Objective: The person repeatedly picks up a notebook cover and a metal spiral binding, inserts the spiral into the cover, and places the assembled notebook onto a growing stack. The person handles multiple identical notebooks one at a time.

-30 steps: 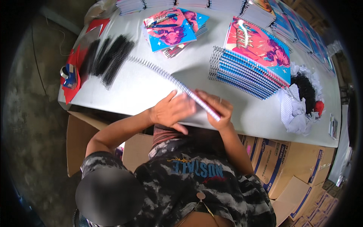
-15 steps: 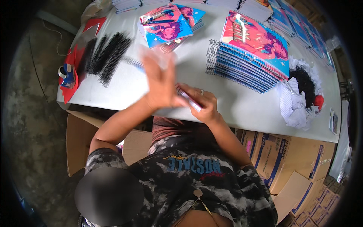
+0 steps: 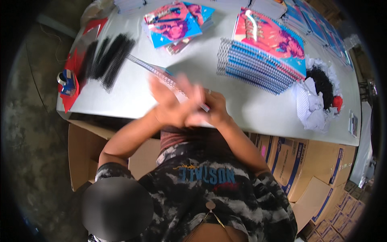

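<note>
A spiral notebook (image 3: 162,71) is held nearly edge-on over the table's near side. Its wire-like coil (image 3: 141,63) runs along the edge and points away to the far left. My right hand (image 3: 217,107) is closed around the notebook's near end, where a bit of pale page edge shows. Beside it, my left hand (image 3: 179,103) is smeared by motion along the coil side, palm partly turned up, and its grip is not readable. Much of the notebook is hidden behind my hands.
Black plastic coils (image 3: 111,60) lie to the left, near red sheets (image 3: 68,103) and a tape dispenser (image 3: 67,80). Notebooks with a pen (image 3: 173,26) lie at the back. A tall notebook stack (image 3: 262,68) stands right, beside crumpled cloth (image 3: 312,105). Cardboard boxes (image 3: 318,161) sit below.
My left hand has come down and right, closer to my right hand. More of the notebook's coil edge shows behind it. The whole view has shifted slightly.
</note>
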The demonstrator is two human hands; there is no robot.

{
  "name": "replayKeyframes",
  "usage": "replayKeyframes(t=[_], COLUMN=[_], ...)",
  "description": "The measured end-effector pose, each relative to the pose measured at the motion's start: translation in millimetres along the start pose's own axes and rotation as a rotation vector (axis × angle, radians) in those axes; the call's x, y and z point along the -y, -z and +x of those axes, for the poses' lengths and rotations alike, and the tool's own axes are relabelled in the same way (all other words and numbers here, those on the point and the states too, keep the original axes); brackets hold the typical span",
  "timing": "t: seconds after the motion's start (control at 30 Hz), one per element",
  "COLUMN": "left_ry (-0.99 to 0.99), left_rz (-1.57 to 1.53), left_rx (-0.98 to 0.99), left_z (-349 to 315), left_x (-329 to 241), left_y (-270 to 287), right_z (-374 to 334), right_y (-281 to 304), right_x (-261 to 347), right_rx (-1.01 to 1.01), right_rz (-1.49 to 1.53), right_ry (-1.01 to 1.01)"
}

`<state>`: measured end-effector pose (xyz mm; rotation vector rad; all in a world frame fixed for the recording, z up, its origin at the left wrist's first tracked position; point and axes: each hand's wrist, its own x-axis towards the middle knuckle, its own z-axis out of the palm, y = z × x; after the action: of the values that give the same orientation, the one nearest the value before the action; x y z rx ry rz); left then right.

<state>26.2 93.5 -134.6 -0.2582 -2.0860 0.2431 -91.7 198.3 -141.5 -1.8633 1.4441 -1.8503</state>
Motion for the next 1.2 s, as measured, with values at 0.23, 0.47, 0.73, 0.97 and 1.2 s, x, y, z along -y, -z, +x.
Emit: replayKeyframes(t=[0.23,0.47,0.73,0.97,1.2], left_ry=[0.475,1.227,1.472,1.410,1.313], left_rz=[-0.292,-0.219,-1.278,-1.345,-1.290], left_rx=[0.166,0.101,0.068,0.203,0.391], left_z=[-8,92,55,64,81], left_x=[-34,4,50,59,64], left_y=[14,106,75,66,64], right_z=[16,75,86,74,71], right_y=[-16,10,13,7,9], right_x=[-3,71,42,40,58], right_rx=[-0.002,0.188,0.169,-0.021,-0.141], right_rz=[0.159,-0.334,0.333,0.467,0.154], right_ry=[0.046,0.136,-0.596,-0.623,-0.458])
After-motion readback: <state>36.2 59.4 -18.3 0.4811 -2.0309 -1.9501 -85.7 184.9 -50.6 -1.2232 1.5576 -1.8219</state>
